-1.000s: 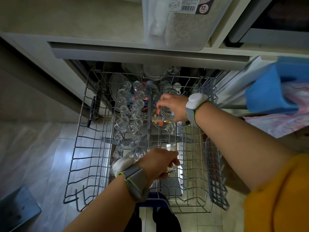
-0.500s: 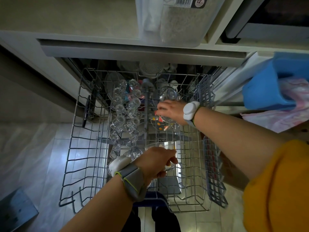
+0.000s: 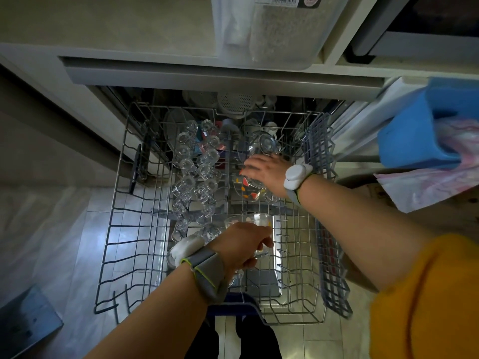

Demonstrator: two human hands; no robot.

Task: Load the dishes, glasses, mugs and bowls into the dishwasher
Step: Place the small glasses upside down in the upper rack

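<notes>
While the rack (image 3: 114,257) stands pulled out over the tiled floor (image 3: 77,244), the head view shows both hands inside it. Left hand (image 3: 242,246) curls round a clear glass (image 3: 255,221) near the rack's middle; most of that glass is hidden beneath the hand, and only its rim shows. Right hand (image 3: 267,172) lies farther back on a glass with coloured marks (image 3: 248,189), its fingers bent over the glass; the contact underneath is hidden. Another clear glass (image 3: 264,145) sits just behind that hand. Two rows of small glasses (image 3: 197,177) fill the left-centre lane, packed close and hard to tell apart. Items at the rack's back lie in shadow and cannot be identified. Open wire room remains along the left side and across the front right. A blue bin (image 3: 409,141) is cut off by the right edge.
</notes>
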